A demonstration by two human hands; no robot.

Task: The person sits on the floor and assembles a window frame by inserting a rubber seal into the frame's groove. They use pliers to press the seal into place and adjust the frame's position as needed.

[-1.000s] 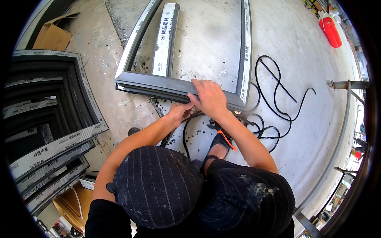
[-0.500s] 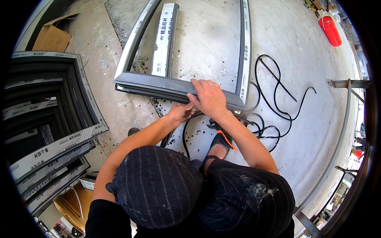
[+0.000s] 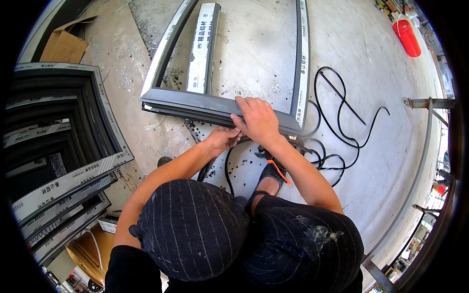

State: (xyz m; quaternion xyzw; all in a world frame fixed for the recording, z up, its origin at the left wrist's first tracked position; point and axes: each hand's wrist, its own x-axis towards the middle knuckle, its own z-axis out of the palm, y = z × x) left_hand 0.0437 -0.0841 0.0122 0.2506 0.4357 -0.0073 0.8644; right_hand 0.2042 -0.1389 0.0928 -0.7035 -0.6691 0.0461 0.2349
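A grey aluminium window frame [image 3: 195, 103] lies flat on the concrete floor in front of me. My right hand [image 3: 258, 119] presses down flat on the frame's near rail, fingers pointing left. My left hand [image 3: 223, 138] sits just below that rail's edge, fingers pinched on a black rubber sealing strip [image 3: 227, 166] that runs from the rail down toward my legs. More of the strip [image 3: 342, 117] lies in loose loops on the floor to the right. My knees in dark striped trousers fill the lower part of the view.
A stack of grey window frames [image 3: 63, 161] leans at the left. A loose profile bar [image 3: 202, 46] lies inside the frame. Black and orange cutters [image 3: 271, 163] rest by my foot. A cardboard box [image 3: 63, 46] sits far left, a red canister [image 3: 406, 38] far right.
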